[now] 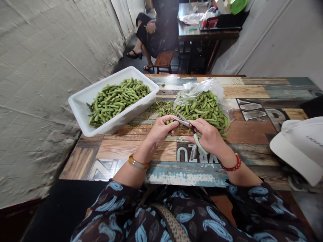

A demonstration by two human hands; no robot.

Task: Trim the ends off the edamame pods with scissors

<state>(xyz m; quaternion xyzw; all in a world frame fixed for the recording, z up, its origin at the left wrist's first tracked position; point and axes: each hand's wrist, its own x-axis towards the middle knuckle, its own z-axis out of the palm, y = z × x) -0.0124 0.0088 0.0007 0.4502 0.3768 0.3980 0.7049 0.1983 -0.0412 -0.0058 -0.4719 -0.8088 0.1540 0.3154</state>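
My right hand (207, 134) grips a pair of scissors (185, 122) with pale green handles, its blades parted and pointing left. Between the pinched fingers of my left hand (163, 129) is a green soybean pod (168, 122), mostly covered by the fingers and close to the blade tips. Just beyond both hands lies a heap of soybean pods (207, 107), spilling from a clear plastic bag (191, 90). Small green trimmings (163, 107) are scattered left of the heap. At the left stands a white plastic tub (118, 127) holding many pods.
A patchwork-patterned table (252, 131) carries everything. A white cap (300, 143) rests at its right edge. Behind, a person (161, 30) sits on a wooden stool (163, 59) beside another table (214, 35) with bags and a black tray. A rough wall (50, 67) runs along the left.
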